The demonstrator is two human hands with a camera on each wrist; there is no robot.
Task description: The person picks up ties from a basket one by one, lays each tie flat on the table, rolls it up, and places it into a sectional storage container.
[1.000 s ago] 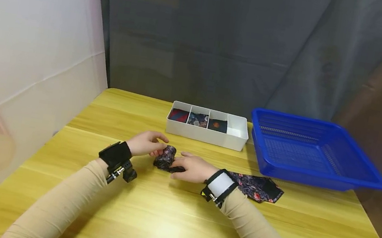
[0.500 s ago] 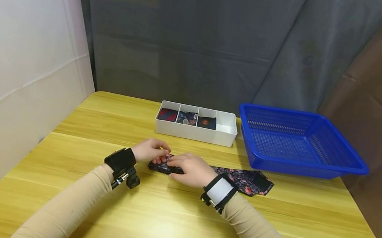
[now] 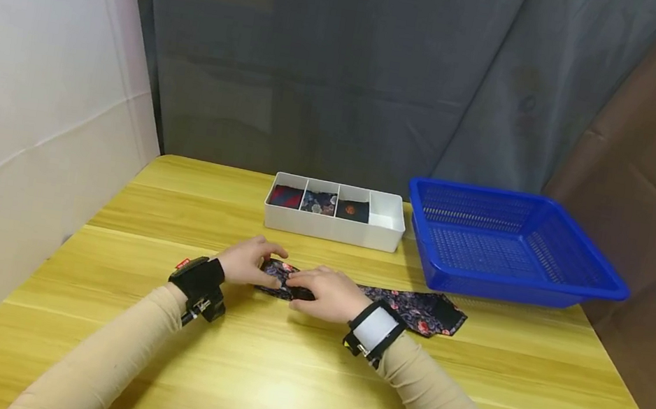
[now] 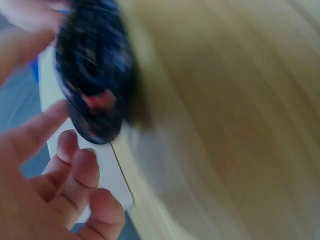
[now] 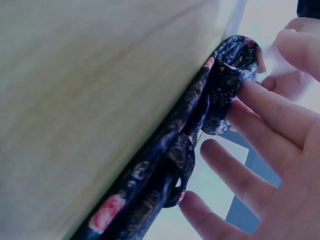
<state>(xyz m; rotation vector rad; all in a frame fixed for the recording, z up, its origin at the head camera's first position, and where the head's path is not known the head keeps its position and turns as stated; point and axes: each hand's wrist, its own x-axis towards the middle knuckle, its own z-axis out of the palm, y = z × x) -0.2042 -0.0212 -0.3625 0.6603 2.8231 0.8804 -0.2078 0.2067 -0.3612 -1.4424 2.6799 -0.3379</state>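
A dark floral necktie (image 3: 414,309) lies across the table, its left end wound into a flattened roll (image 4: 95,75). My left hand (image 3: 246,263) is at the roll's left end, thumb stretched along its near side and forefinger by its far side. Blur in the left wrist view hides how firmly they touch; the other fingers are loosely bent. With fairly straight fingers, my right hand (image 3: 330,294) rests on the necktie just right of the roll. A loose loop of fabric (image 5: 180,160) stands up beside those fingers in the right wrist view. The necktie's wide end extends beyond the right wrist.
Behind the hands stands a white divided box (image 3: 331,228). Three compartments hold rolled neckties, one red and blue (image 3: 287,197), one floral (image 3: 319,203), one dark (image 3: 353,210); the rightmost is bare. A blue plastic basket (image 3: 519,289) stands at the back right. Grey curtain hangs behind.
The roll has tipped from upright to lying low beside the right fingers. My left hand has loosened from curled fingers to a spread thumb and forefinger. The head view has shifted slightly.
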